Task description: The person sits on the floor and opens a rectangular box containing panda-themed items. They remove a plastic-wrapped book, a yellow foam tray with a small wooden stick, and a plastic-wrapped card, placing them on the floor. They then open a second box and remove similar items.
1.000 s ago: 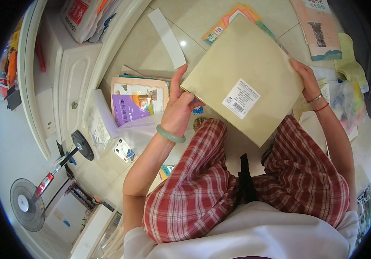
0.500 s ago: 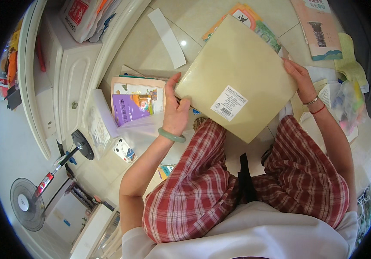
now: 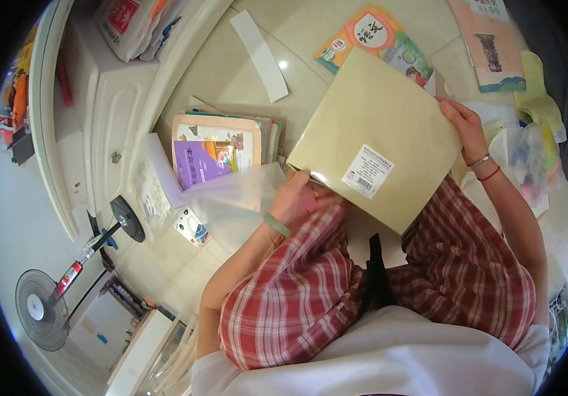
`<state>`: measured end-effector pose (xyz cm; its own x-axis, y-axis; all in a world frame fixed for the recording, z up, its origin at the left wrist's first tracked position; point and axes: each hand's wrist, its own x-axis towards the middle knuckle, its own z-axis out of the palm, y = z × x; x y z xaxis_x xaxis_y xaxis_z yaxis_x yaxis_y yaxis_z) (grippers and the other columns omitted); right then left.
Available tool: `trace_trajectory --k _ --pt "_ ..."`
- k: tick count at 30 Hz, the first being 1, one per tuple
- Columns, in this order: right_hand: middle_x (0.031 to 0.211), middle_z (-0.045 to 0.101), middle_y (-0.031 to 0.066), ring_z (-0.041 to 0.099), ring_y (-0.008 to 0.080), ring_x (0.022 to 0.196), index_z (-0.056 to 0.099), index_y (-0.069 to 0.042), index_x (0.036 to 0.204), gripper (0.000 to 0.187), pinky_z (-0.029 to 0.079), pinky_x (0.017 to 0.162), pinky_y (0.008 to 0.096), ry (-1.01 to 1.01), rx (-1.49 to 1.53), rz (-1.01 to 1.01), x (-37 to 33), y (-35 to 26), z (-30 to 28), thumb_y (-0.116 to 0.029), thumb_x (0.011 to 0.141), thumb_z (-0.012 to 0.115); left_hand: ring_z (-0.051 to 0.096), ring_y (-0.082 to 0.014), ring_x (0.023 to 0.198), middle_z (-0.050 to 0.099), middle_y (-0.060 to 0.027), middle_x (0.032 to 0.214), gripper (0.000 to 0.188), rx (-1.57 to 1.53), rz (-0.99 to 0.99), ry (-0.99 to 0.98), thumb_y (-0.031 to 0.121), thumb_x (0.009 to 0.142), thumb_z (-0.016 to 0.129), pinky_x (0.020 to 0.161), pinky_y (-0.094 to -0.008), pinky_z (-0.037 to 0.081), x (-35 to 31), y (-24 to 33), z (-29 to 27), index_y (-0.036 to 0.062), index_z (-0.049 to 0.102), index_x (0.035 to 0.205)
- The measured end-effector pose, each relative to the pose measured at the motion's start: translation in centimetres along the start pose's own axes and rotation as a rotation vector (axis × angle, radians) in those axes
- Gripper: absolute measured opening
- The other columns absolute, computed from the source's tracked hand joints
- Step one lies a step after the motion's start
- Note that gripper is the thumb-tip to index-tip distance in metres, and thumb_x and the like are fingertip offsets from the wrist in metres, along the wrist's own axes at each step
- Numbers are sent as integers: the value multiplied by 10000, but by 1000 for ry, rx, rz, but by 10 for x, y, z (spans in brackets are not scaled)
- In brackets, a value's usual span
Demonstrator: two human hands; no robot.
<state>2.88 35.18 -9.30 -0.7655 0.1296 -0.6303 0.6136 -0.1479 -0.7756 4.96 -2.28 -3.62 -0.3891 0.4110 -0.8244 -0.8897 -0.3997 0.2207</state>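
A flat, square beige box point(image 3: 370, 125) with a white barcode label point(image 3: 368, 171) is tilted above my lap. My right hand point(image 3: 463, 129) grips its right corner, fingers closed round the edge. At the lower left edge, my left hand point(image 3: 300, 201) is by the corner, with a green bangle on the wrist. Its fingers are blurred and partly tucked under the box, so their hold is unclear. Beyond the box, an orange and green book point(image 3: 370, 36) lies on the tiles, partly covered by it.
Stacked books with a purple booklet point(image 3: 198, 164) on top lie at left, beside a clear plastic sheet point(image 3: 231, 201). A white strip point(image 3: 259, 56) is on the floor. More books point(image 3: 492, 56) and a plastic bag point(image 3: 532, 158) sit at right. A cabinet point(image 3: 122, 96) and fan point(image 3: 43, 309) stand left.
My left hand has left the box's left corner and moved right and down to its lower edge. The box has shifted slightly right and toward me, uncovering more of the orange book.
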Motion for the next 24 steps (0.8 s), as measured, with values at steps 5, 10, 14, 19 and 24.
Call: trace_trajectory --k 5,10,14,19,24 --pt "969 672 16 612 70 834 668 -12 1118 390 485 740 209 -18 -29 76 9 4 -8 -328 889 662 505 -334 1204 449 -151 1360 476 -28 -106 -97 118 931 514 987 -590 436 -15 11 29 78 335 1370" --pt "959 675 16 614 72 829 675 -19 1108 378 481 737 205 -38 51 -53 7 -23 7 -324 884 667 533 -334 1171 459 -147 1349 464 139 42 -21 54 929 500 984 -568 458 -20 11 43 70 341 1365" --pt "940 671 5 603 65 823 681 -17 1095 368 475 742 199 -59 -23 -51 10 -36 16 -322 891 656 559 -320 1150 499 -150 1303 426 180 123 -94 35 931 479 920 -508 524 -15 -4 22 45 353 1337" --pt "992 676 39 625 142 896 657 -32 1128 380 478 803 249 4 -340 -154 27 -31 12 -326 887 644 598 -290 1081 550 -148 1227 358 434 232 118 40 925 468 841 -436 568 -22 10 51 -11 420 1276" --pt "1359 480 153 447 348 1246 499 -85 1313 534 351 1037 414 62 -1032 -930 -18 -73 64 -255 828 647 617 -263 1003 563 -141 1176 388 403 448 212 6 883 435 764 -370 588 -32 25 84 -5 391 1269"
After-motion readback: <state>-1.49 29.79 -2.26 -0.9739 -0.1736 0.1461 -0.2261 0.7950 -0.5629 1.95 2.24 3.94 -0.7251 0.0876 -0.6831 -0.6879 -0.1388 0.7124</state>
